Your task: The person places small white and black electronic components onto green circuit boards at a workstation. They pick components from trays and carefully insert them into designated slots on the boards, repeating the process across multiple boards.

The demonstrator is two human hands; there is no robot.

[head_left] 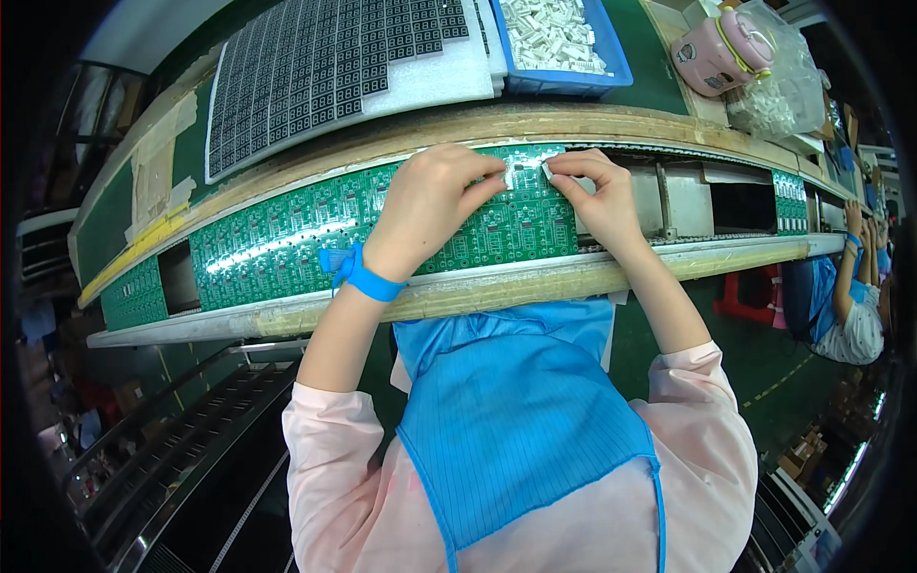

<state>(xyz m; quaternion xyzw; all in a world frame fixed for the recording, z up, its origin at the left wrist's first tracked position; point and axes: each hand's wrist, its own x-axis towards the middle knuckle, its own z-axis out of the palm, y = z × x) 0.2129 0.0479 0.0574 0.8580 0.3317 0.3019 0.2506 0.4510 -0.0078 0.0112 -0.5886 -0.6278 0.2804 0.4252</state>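
Both hands (430,205) over the green circuit board (521,229)

Your left hand reaches over the board, thumb and forefinger bent to a near-closed pinch above its upper part; whether they grip anything, you cannot tell from here. Your right hand (604,196) is at the board's right end, thumb and forefinger drawn together on a small white piece (546,170) — its far end is too small to make out. The board lies in the long track (458,298) in front of you, with more green boards (277,234) to its left. A blue wristband (368,277) circles your left wrist. Beyond the track sit a foam sheet (458,81) bearing black display modules (306,72) and — just right of it — a blue bin (573,84) of white connectors (554,38).
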